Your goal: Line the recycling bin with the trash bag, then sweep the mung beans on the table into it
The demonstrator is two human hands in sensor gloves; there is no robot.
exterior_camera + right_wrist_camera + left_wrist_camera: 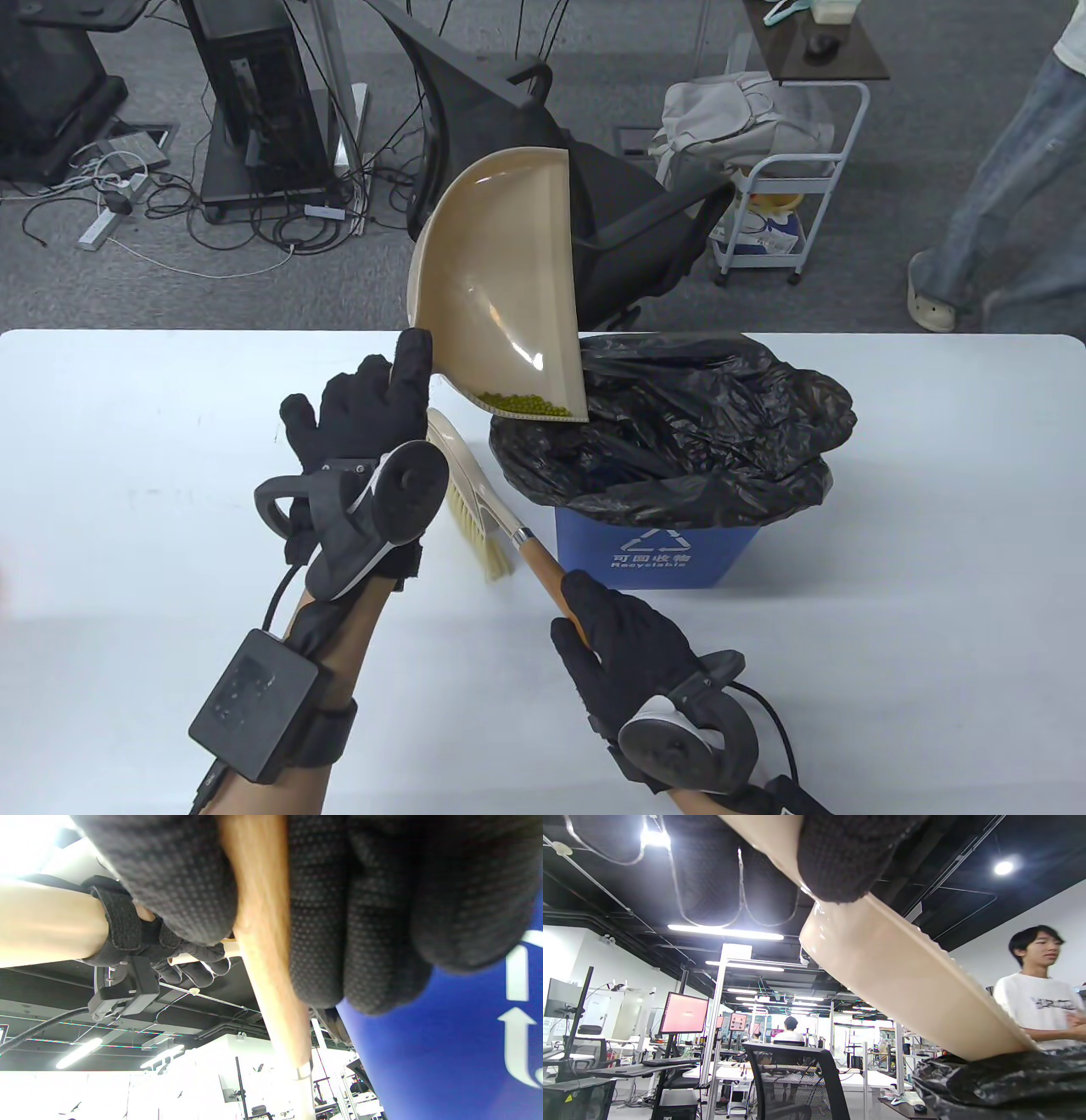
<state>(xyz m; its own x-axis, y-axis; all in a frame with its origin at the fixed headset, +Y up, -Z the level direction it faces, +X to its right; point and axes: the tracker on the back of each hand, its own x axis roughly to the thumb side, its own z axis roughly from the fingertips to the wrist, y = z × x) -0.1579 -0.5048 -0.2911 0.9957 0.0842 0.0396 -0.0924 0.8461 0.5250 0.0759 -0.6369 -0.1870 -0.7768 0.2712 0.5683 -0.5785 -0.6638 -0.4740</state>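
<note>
Left hand grips the dustpan, tipped steeply, its low corner over the bagged bin with the beans piled there; that corner sits right at the bag rim, so a slip could spill beans onto the surface. Right hand has fingers wrapped round the brush handle, idle beside the bin. Only the table view shows the beans; the left wrist view shows the pan's underside meeting the bag, the right the handle grip.
</note>
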